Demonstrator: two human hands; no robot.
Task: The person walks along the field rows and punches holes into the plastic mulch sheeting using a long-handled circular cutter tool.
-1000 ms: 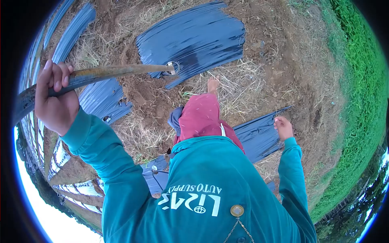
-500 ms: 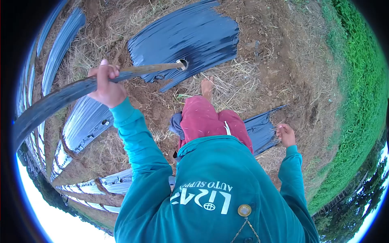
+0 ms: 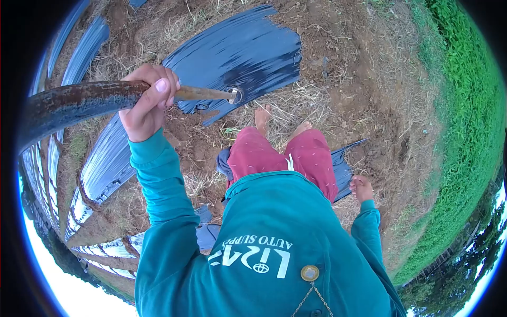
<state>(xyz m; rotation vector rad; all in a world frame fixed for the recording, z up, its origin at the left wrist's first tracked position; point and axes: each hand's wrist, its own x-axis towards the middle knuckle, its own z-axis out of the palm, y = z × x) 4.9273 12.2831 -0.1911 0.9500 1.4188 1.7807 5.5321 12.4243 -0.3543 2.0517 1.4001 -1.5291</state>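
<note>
My left hand (image 3: 150, 100) is closed around a long pole (image 3: 87, 100). The pole is thick and dark near me and narrows to pale wood past my fingers. At its far tip is a metal ring (image 3: 235, 95), seen over the near edge of a dark plastic mulch sheet (image 3: 227, 47); whether it touches the sheet I cannot tell. My right hand (image 3: 362, 188) hangs low on the right with fingers curled in, beside another strip of plastic (image 3: 342, 171). Anything inside those fingers is hidden.
My bare feet (image 3: 262, 117) stand on dry straw and soil by the sheet. Long plastic-covered rows (image 3: 108, 158) run along the left, one with small holes. Brown soil (image 3: 364, 100) lies to the right, bordered by dense green plants (image 3: 470, 116).
The pole has swung to a flatter angle in view, its ring shifting slightly down and left. My left hand looks larger and nearer. My right hand has dropped slightly left; my second foot now shows.
</note>
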